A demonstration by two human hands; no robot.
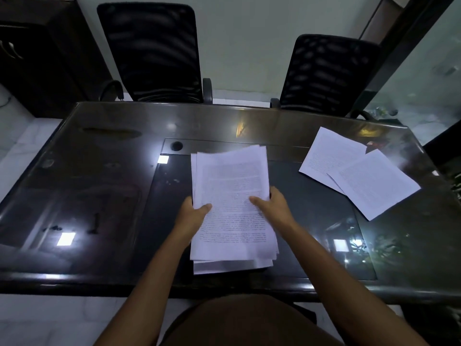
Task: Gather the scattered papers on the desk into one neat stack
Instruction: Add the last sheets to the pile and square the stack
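Note:
A loose stack of printed white papers (232, 181) sits at the middle of the dark glass-topped desk (99, 186), its sheets slightly fanned at top and bottom. My left hand (192, 216) grips the stack's left edge, thumb on top. My right hand (273, 206) grips its right edge, thumb lying across the top sheet. Two more printed sheets lie apart at the right of the desk: a far sheet (326, 156) and a near sheet (376, 183) that overlaps its corner.
Two black mesh office chairs stand behind the desk, one at the left (152, 51) and one at the right (326, 73). A dark cabinet (37, 56) is at the far left. A glass partition (429, 78) runs along the right side.

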